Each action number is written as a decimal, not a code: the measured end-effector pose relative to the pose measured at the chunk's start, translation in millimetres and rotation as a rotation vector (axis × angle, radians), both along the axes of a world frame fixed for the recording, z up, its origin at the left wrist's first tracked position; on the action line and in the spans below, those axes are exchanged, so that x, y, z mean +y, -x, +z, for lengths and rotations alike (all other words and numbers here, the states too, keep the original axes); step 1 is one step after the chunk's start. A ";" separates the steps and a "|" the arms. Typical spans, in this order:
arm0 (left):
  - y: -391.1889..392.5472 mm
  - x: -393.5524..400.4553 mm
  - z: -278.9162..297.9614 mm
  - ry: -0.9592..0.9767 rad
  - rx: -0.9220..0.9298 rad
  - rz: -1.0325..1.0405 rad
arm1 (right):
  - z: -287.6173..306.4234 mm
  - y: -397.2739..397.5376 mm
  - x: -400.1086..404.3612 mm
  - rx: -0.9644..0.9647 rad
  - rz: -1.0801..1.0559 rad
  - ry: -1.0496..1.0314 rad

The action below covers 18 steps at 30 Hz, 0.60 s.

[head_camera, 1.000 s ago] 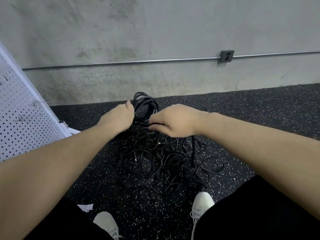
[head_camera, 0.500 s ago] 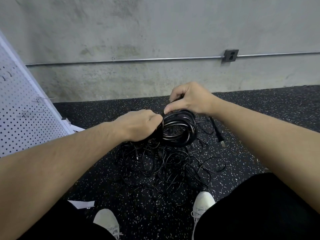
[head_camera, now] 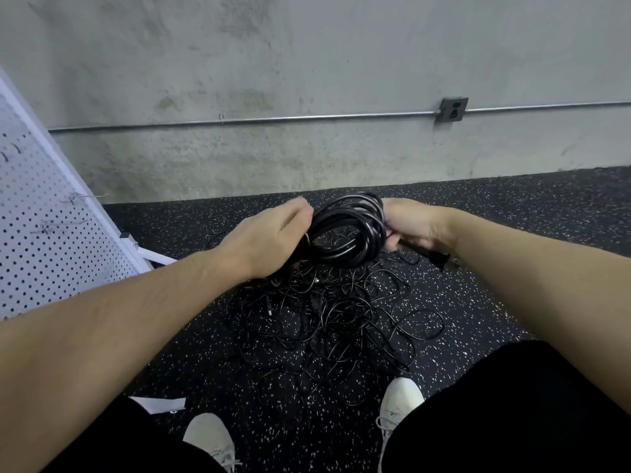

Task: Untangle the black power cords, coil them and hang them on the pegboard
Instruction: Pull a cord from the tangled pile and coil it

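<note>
Between the two hands hung a coiled black cord (head_camera: 345,230) — the left hand (head_camera: 264,238) gripped its left side, the right hand (head_camera: 408,223) curled round its right side and plug (head_camera: 433,256). Below both lay the tangled cords (head_camera: 327,319); the pegboard (head_camera: 37,213) stood left of the left hand.

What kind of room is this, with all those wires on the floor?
Probably a workshop or garage: bare concrete wall, speckled rubber floor, and a white pegboard with hooks for hanging things.
</note>
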State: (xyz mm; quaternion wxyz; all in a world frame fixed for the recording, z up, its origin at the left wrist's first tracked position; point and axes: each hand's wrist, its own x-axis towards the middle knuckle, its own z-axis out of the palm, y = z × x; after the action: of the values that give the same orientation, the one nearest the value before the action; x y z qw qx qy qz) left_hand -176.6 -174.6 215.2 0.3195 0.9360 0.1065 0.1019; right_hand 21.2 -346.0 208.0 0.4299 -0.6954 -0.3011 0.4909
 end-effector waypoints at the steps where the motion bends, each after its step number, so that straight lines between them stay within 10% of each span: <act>1: -2.1 -0.4 -0.9 0.063 -0.018 0.000 | -1.1 3.2 0.3 -0.081 0.003 0.003; 8: -20.6 3.8 3.6 0.377 -0.186 0.230 | -3.4 45.4 13.0 -0.603 0.186 0.069; 18: -17.2 34.9 -6.9 -0.080 0.186 0.507 | 26.1 63.4 19.5 -1.288 0.469 0.037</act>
State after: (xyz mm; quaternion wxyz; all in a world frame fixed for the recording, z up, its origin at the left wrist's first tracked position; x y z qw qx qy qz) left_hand -159.3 -139.7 208.3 0.2356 0.8966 0.3624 0.0965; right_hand -42.2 -326.5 234.1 0.0353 -0.7722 -0.6311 0.0646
